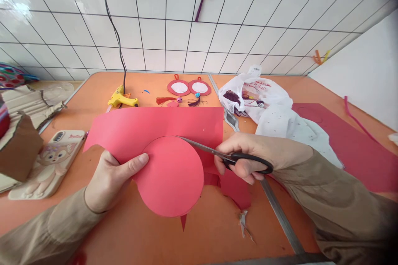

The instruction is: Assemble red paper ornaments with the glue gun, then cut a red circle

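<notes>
My left hand [116, 178] is closed on a sheet of red paper [174, 120], its thumb on top beside a partly cut circle [174, 178]. The circle's lower and right edges are free, while its upper left still joins the sheet along a drawn line. In my right hand [245, 155] is a pair of scissors [214, 151] with black handles. Their blades point left and lie at the top of the circle, on the drawn line. The fingers under the paper are hidden.
A yellow glue gun [121, 98], two round red-rimmed ornaments [179, 87] with tassels and a white plastic bag [270, 95] stand behind the paper. At left lie a phone [51, 161] and cardboard [21, 145]. Red scraps [236, 190] and more red paper [351, 145] are at right.
</notes>
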A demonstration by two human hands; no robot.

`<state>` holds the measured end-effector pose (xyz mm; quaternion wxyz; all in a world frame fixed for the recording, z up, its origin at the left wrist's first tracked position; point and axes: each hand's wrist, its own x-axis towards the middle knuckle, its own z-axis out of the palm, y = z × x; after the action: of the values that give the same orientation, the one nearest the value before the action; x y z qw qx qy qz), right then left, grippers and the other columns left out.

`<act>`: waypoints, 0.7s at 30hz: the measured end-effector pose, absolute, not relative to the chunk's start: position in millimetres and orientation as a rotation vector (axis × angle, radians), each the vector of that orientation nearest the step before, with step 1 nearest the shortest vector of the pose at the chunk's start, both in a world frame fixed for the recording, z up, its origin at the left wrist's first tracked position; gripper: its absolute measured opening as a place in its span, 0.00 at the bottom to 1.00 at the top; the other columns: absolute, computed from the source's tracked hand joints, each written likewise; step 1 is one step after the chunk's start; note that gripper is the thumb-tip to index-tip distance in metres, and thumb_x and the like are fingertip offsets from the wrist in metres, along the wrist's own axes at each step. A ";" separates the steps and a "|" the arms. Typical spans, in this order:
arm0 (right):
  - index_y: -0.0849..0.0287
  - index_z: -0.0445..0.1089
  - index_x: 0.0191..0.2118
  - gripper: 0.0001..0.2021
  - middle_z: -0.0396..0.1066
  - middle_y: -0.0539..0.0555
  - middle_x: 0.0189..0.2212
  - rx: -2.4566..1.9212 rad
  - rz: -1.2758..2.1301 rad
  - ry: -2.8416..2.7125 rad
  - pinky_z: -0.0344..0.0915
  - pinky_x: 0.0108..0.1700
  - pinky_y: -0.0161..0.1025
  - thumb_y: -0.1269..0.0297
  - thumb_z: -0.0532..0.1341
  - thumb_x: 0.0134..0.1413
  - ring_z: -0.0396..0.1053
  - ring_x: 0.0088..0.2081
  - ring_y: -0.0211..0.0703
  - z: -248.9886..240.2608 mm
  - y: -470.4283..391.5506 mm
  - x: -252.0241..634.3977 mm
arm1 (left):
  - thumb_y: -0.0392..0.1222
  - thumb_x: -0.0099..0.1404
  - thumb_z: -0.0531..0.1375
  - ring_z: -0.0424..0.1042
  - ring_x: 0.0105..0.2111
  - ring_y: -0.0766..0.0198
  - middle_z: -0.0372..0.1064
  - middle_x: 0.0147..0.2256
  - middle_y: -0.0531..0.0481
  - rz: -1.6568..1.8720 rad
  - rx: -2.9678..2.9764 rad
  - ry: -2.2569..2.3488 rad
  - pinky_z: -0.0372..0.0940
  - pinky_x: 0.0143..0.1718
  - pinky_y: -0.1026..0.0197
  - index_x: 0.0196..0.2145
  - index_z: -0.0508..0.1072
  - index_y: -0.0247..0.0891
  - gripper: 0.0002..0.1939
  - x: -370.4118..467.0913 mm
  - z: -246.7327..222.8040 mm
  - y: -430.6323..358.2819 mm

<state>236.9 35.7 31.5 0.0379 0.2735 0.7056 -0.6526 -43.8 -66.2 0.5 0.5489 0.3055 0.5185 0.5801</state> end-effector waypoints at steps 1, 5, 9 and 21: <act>0.63 0.69 0.34 0.22 0.66 0.46 0.16 0.841 -2.001 2.163 0.54 0.15 0.26 0.45 0.67 0.51 0.60 0.15 0.29 31.7 35.6 236.9 | 0.44 0.48 0.75 0.81 0.41 0.45 0.83 0.41 0.47 1.371 0.726 1.228 0.80 0.37 0.51 0.37 0.84 0.46 0.16 -43.8 0.7 -66.1; 0.64 0.69 0.34 0.25 0.66 0.47 0.16 0.815 -1.994 2.172 0.55 0.15 0.26 0.42 0.66 0.51 0.60 0.15 0.30 31.3 36.5 238.2 | 0.45 0.48 0.75 0.81 0.42 0.44 0.83 0.41 0.46 1.360 0.735 1.236 0.80 0.38 0.50 0.36 0.84 0.45 0.15 -43.7 1.1 -66.0; 0.64 0.70 0.35 0.27 0.67 0.48 0.16 0.805 -1.978 2.186 0.54 0.15 0.26 0.38 0.65 0.51 0.60 0.15 0.29 29.7 37.4 239.8 | 0.45 0.48 0.76 0.80 0.42 0.43 0.83 0.41 0.46 1.361 0.727 1.237 0.79 0.39 0.48 0.36 0.84 0.44 0.16 -43.4 1.4 -65.5; 0.62 0.69 0.35 0.17 0.68 0.45 0.17 0.966 -2.008 2.050 0.58 0.18 0.27 0.52 0.69 0.49 0.62 0.16 0.31 31.6 35.8 239.1 | 0.44 0.50 0.74 0.81 0.39 0.43 0.83 0.39 0.43 1.338 0.688 1.240 0.79 0.36 0.49 0.35 0.83 0.40 0.13 -44.0 2.0 -62.8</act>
<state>239.1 35.8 31.6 0.0569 0.3185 0.6760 -0.6621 -44.0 -62.8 2.0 0.5613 0.2920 0.5262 0.5681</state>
